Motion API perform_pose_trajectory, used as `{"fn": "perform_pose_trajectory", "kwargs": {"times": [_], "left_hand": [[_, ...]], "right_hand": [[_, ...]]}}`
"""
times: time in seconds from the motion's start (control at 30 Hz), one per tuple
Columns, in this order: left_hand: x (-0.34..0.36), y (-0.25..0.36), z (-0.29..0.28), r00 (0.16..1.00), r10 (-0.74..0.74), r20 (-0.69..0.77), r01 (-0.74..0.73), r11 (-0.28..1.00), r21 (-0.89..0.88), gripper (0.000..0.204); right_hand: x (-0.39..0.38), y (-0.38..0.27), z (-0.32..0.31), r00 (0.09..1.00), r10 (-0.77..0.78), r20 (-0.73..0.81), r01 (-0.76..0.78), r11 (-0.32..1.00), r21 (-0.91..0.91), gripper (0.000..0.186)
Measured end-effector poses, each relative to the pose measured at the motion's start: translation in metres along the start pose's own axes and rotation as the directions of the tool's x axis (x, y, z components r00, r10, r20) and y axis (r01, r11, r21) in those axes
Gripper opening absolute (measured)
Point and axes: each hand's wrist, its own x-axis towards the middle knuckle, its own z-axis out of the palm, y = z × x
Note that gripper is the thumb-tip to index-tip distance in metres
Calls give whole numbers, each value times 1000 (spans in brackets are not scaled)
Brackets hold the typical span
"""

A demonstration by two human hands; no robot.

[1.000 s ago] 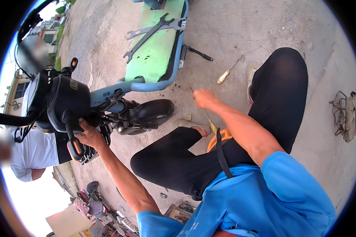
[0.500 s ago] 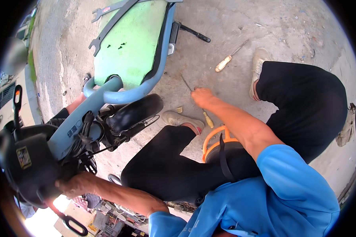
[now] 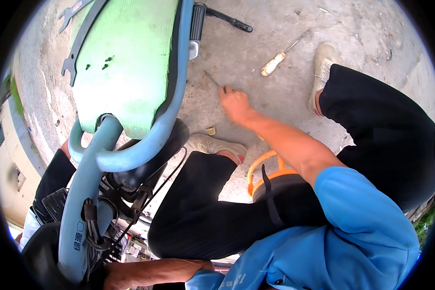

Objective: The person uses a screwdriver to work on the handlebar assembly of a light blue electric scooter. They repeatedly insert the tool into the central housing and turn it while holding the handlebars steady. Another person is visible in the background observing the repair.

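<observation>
My right hand [image 3: 231,102] is closed on a thin metal rod-like tool [image 3: 211,79] low over the concrete, right of the electric bike. My left hand [image 3: 112,274] reaches into the black front housing [image 3: 46,253] at the bottom left; its fingers are hidden. The bike's blue tubular frame [image 3: 87,186] carries a pale green deck [image 3: 121,58] with dark flat wrenches [image 3: 75,60] and several small black screws [image 3: 106,63]. Beside my feet lie a cream-handled screwdriver [image 3: 274,64] and a small yellowish piece [image 3: 210,131].
An orange ring-framed seat [image 3: 256,164] is beneath me. A black wheel [image 3: 174,135] and cables sit under the frame. Another person's black-clad leg [image 3: 53,181] is behind the bike at left. A black bar [image 3: 232,21] juts from beside the deck.
The bike has shifted downward in view as the camera turned, bringing the deck nearer. My right hand has moved forward and left with the tool. My left hand has dropped toward the lower edge.
</observation>
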Motion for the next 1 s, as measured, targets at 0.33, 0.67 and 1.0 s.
{"fn": "perform_pose_trajectory", "kwargs": {"times": [0.33, 0.67, 1.0], "left_hand": [[-2, -29, 4, 991, 56, 124, -62, 997, 45, 34], [-6, -48, 14, 986, 77, 146, -93, 990, 105, 33], [-4, -49, 10, 983, 82, 164, -113, 976, 188, 32]], "right_hand": [[77, -49, 9, 877, -425, -224, 460, 877, 139, 35], [154, -114, 92, 813, -574, -98, 577, 771, 268, 29], [139, -87, 103, 813, -582, -30, 546, 742, 390, 23]]}}
